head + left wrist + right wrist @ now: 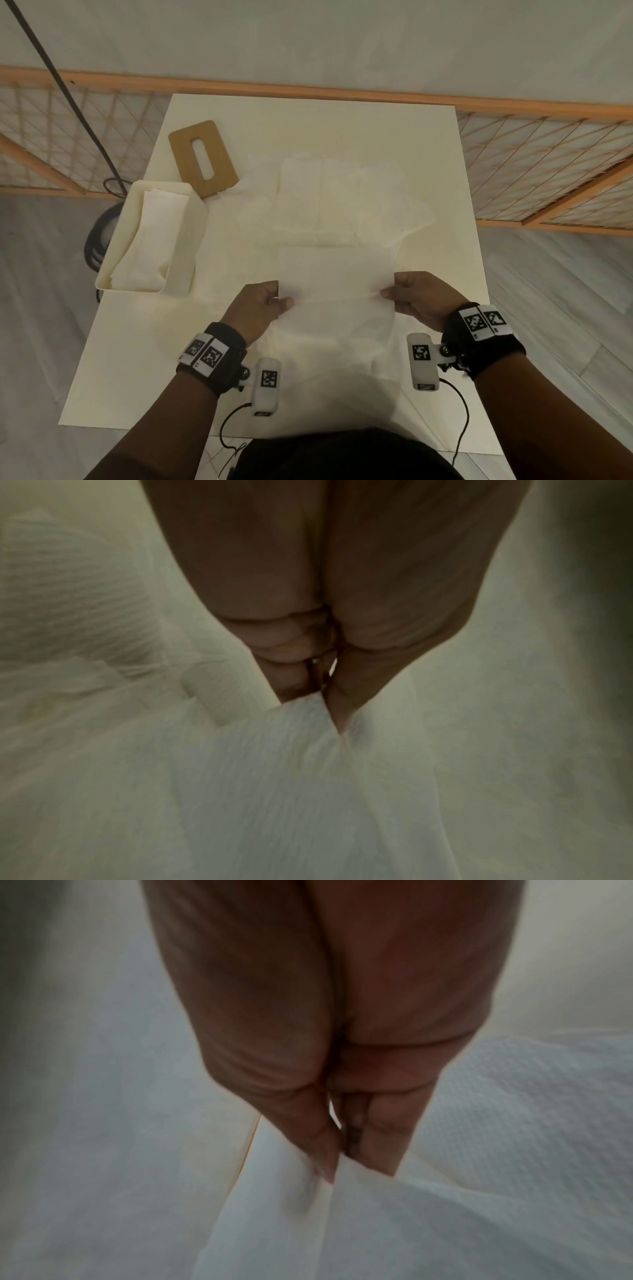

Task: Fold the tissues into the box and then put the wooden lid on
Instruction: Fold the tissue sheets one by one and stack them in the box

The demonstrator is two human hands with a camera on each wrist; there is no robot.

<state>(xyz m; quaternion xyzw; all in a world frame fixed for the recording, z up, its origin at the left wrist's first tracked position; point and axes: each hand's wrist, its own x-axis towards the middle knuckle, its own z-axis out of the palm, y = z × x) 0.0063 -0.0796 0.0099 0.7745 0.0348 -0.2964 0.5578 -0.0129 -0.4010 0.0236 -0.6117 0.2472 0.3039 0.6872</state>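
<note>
we hold one white tissue (335, 274) between both hands above the near half of the cream table (137, 342). our left hand (255, 308) pinches its left edge, thumb on top and curled fingers (287, 653) beneath, so the sheet runs out from between them. our right hand (416, 296) pinches the right edge the same way, thumb against fingers (383, 1123), the tissue creased along the line between the two grips (the wrist views are blurred). more loose tissues (342, 192) lie spread on the table beyond. the open white box (190, 246) stands at the left edge with folded tissue inside, and the wooden lid (202, 157) lies flat just behind it, slot up.
</note>
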